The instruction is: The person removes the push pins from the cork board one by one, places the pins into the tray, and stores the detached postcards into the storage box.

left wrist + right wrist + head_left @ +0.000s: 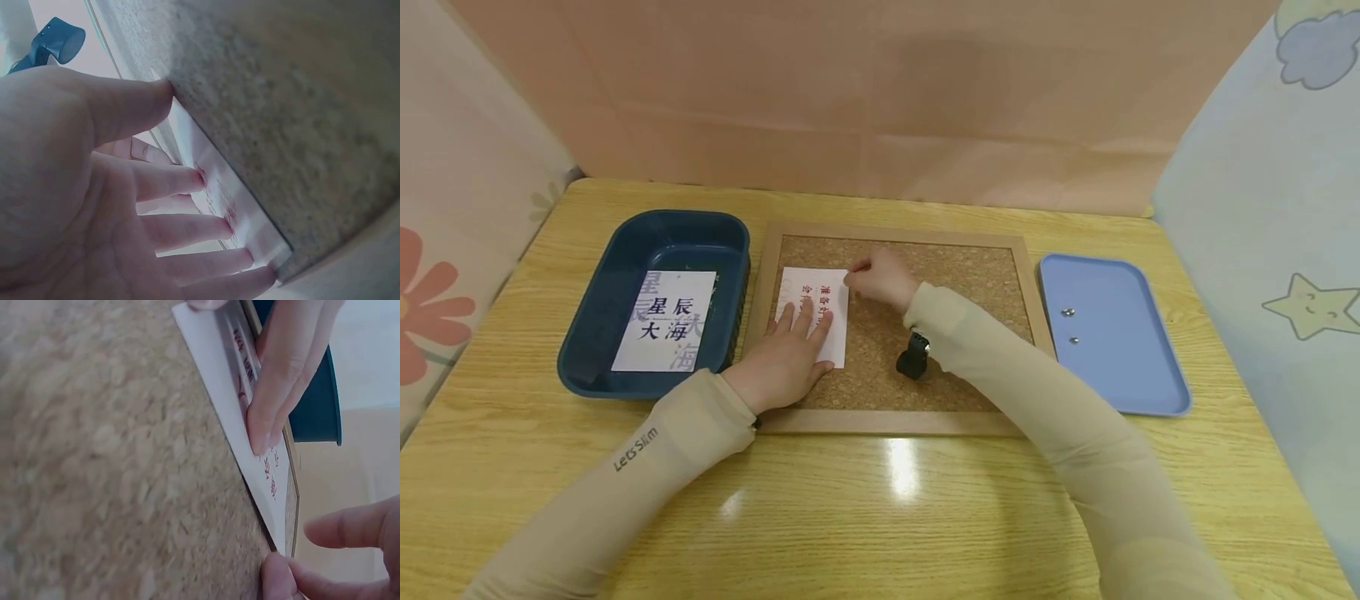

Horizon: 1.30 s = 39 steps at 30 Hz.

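A white card with red Chinese characters (835,333) lies on the left part of a wood-framed cork board (955,383). My left hand (782,362) presses on it with straight, spread fingers, the thumb at its near right corner. At the far right corner of the card, my right hand (883,279) brings thumb and finger together in a pinch, close against the cork. Its fingertips (279,575) cover whatever small thing is between them; I cannot tell what it is. Another finger of that hand stands apart, raised above the corner in the right wrist view.
To the left stands a dark teal bin (737,292), with a white card with dark characters (662,321) in it. A blue tray (1127,350) on the right holds a few small shiny metal pieces (1068,312). The wooden table (850,508) runs up to papered walls.
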Motion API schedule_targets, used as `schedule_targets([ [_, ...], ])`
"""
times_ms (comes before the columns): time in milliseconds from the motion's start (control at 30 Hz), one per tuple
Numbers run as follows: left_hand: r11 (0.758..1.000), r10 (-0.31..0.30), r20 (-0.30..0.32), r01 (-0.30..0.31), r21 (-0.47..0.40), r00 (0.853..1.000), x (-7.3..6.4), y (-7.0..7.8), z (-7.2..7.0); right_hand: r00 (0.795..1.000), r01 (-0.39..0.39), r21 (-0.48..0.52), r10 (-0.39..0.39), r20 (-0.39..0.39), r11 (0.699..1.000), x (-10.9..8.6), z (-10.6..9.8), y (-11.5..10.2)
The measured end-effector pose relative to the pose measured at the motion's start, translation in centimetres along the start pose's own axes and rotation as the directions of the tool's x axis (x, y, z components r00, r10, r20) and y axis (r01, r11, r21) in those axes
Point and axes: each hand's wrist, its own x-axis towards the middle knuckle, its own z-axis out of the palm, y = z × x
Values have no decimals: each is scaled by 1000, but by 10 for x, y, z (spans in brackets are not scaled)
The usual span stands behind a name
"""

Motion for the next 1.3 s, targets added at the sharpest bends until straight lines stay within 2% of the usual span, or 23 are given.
schedule_targets([
  [167, 1000, 1, 4, -1, -2, 1000, 0, 0, 0, 999, -38, 37, 38, -24, 999, 1, 2, -2],
  [267, 1000, 4, 2, -4, 2, 1000, 0, 0, 0, 998, -58, 102, 61, -24, 993, 1, 4, -5],
  [467, 1000, 9, -7, -9, 3, 1000, 0, -1, 0, 995, -92, 296, 100, -12, 951, 2, 10, -9],
  [667, 1000, 18, -23, -18, 13, 1000, 0, 0, 0, 995, -96, 380, 101, 7, 920, 1, 12, -9],
  [833, 1000, 12, -16, -12, 14, 1000, -1, 0, 0, 998, -64, 404, 64, 15, 912, 3, 14, -6],
  [1133, 999, 25, -40, -24, 28, 999, 0, -1, 1, 999, -21, 311, 31, -28, 950, 3, 17, -5],
  [1300, 999, 20, -36, -20, 25, 999, 0, 0, 1, 999, -26, 344, 38, -27, 939, 3, 17, -4],
])
